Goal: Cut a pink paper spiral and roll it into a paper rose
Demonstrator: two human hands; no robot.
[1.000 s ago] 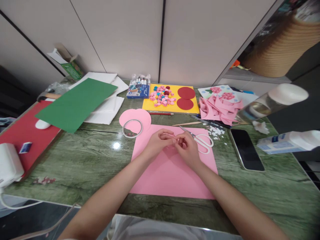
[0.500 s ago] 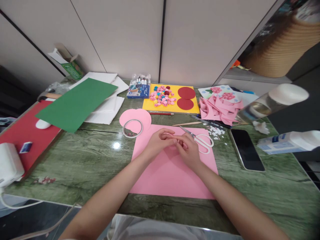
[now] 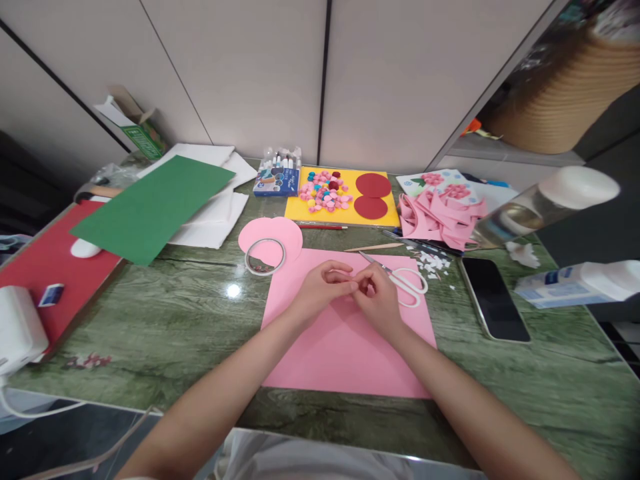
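Over the upper half of a pink sheet, my left hand and my right hand meet at the fingertips. Both are closed in a pinch; whatever lies between the fingers is too small or hidden to make out. White-handled scissors lie just right of my right hand, partly behind it. A roll of tape rests left of the sheet, overlapping pink paper circles. A wooden stick lies beyond my hands, near white paper scraps.
Pompoms and dark red circles lie on a yellow sheet. Pink paper strips, a phone and bottles stand or lie right. Green paper and a red sheet are left.
The fingers of my right hand have drawn together into a tighter pinch, and its index finger has pulled back from my left fingers. The objects on the table have not moved.
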